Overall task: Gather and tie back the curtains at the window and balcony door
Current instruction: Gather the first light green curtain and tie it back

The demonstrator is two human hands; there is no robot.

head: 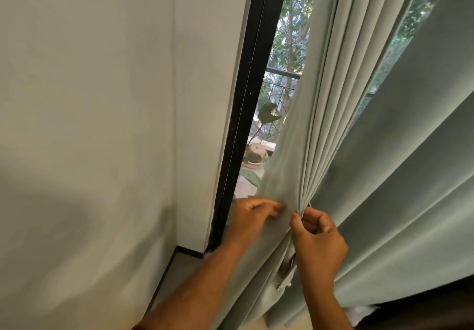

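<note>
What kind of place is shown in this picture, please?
Probably a room in a home, at a balcony door: a pale green curtain hangs by a black door frame, with a balcony railing and trees outside.

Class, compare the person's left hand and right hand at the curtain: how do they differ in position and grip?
The left hand sits nearer the black door frame, blurred, fingers on the curtain's edge. The right hand is sharper, lower, pinching the gathered pleats. Both grip the same pale green curtain.
</note>
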